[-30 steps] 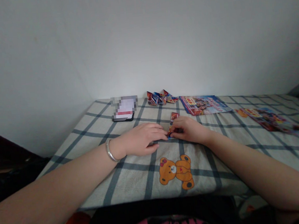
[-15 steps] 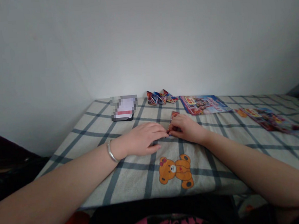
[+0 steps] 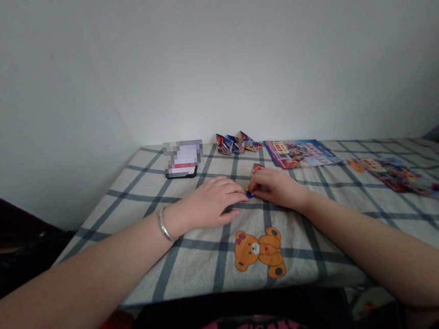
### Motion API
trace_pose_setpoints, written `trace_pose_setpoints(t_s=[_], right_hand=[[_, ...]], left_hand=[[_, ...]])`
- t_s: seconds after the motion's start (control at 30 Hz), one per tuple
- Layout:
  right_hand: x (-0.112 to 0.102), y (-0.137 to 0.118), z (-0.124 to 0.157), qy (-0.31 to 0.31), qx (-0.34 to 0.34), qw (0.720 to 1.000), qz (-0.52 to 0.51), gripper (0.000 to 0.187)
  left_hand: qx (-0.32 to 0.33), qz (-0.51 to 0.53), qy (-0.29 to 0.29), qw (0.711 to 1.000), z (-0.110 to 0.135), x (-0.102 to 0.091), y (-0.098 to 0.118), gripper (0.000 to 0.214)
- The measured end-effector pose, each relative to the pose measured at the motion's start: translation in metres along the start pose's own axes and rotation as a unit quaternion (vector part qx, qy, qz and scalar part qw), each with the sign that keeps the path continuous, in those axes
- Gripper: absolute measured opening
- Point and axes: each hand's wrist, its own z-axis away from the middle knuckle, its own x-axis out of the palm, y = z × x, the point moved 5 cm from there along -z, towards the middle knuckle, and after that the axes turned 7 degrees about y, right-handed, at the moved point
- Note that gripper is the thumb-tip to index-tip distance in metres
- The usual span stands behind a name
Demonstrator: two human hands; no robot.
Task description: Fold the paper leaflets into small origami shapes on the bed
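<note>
A small folded piece of coloured paper (image 3: 256,170), red with a blue corner, lies on the checked cloth (image 3: 137,192) between my hands. My left hand (image 3: 211,203) rests palm down, its fingertips pressed on the near end of the paper; a silver bracelet (image 3: 163,224) circles that wrist. My right hand (image 3: 277,187) is curled over the paper from the right, fingers pinched on it, hiding most of it.
A phone (image 3: 183,162) lies at the back left. Several folded paper pieces (image 3: 236,142) stand by the wall. Two printed colour sheets, one (image 3: 299,152) behind my right hand and one (image 3: 397,174) further right. A bear print (image 3: 260,250) marks the cloth near me.
The paper strip stood more exposed a second ago; my right hand has since closed over it and both hands shifted slightly away from me. Little else moved.
</note>
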Motion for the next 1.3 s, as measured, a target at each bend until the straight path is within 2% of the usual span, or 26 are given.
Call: trace_pose_setpoints(t_s=[0.07,0.13,0.23,0.4,0.9,1.3], right_hand=[[-0.003,-0.005,0.002,-0.017,-0.050,0.998,-0.030,0.010],[-0.006,-0.009,0.004,-0.023,-0.077,0.997,-0.017,0.016],[-0.007,-0.013,0.005,-0.031,-0.086,0.995,0.036,0.021],[-0.009,-0.019,0.002,-0.053,-0.102,0.991,0.068,0.021],[-0.020,-0.010,0.008,-0.071,-0.090,0.985,0.126,0.021],[-0.024,-0.002,0.011,-0.077,-0.070,0.990,0.096,0.021]], left_hand=[[-0.009,0.003,0.003,1.000,0.001,0.000,-0.001,0.033],[-0.014,0.008,0.007,1.000,0.002,0.001,-0.002,0.034],[-0.003,0.004,0.008,1.000,0.003,0.003,-0.001,0.035],[0.028,-0.015,0.022,0.999,0.003,0.004,0.001,0.036],[0.027,0.010,0.005,1.000,0.004,0.004,-0.004,0.030],[0.029,0.024,-0.001,0.999,0.004,-0.001,-0.004,0.025]])
